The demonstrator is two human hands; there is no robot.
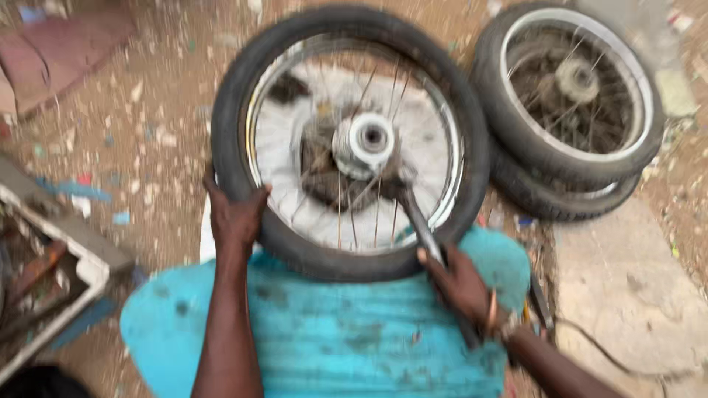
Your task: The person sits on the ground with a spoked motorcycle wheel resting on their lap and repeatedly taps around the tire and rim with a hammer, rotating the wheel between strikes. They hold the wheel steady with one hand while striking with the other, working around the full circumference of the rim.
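Two hands work on one spoked motorcycle wheel (350,144), which lies flat with its near edge resting on a turquoise plastic seat (324,332), its black tyre still on the rim. The left hand (234,217) curls over the tyre at the wheel's near-left edge, fingers clamped around the rubber. The right hand (461,284), at the near right, is clenched around the handle of a long metal tool (417,217) (the blur hides what kind), whose far end reaches in among the spokes beside the silver hub (367,140). To the far right, well apart from the hands, two more wheels (568,103) lie stacked on the dirt ground (147,125). A grey crate (70,250) of scrap sits at the left edge.
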